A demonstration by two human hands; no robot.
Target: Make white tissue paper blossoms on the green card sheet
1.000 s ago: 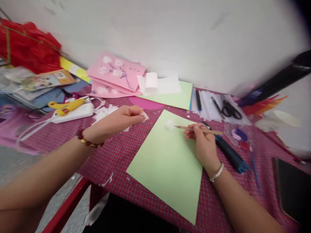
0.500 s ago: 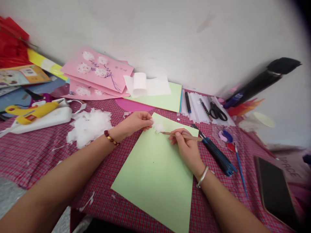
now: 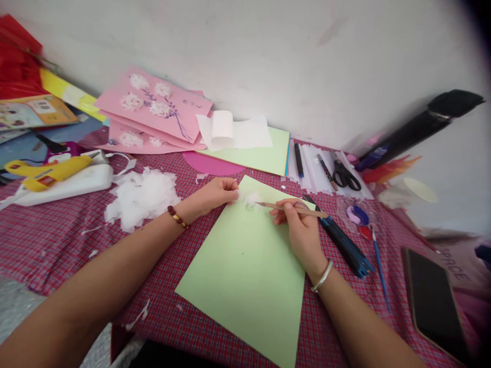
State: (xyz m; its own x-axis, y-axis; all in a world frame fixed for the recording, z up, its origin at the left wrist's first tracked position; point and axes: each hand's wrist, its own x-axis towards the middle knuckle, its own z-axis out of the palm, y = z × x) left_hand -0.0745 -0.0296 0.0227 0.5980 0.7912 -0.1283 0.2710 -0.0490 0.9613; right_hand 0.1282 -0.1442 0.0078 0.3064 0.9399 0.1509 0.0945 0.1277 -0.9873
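A light green sheet (image 3: 245, 276) lies on the red checked cloth (image 3: 49, 240) in front of me. Near its top corner sits a small white fluffy tuft (image 3: 251, 198). My left hand (image 3: 215, 194) has its fingers pinched together at the tuft's left side. My right hand (image 3: 299, 227) grips a thin wooden stick (image 3: 293, 208) like a pen, with its tip pointing at the tuft from the right. A pile of white tissue scraps (image 3: 140, 197) lies to the left of my left wrist.
Pink cards with white flowers (image 3: 153, 105) lean at the back left. A yellow glue gun (image 3: 49, 171) rests on a white block. Black scissors (image 3: 343, 174), pens, a blue bundle (image 3: 345, 243) and a dark phone (image 3: 435, 301) lie on the right. White folded paper (image 3: 232, 130) sits behind.
My left hand moved right from the cloth to the tuft on the green sheet. The view swung left, bringing the tissue pile into sight. My right hand kept the stick at the tuft.
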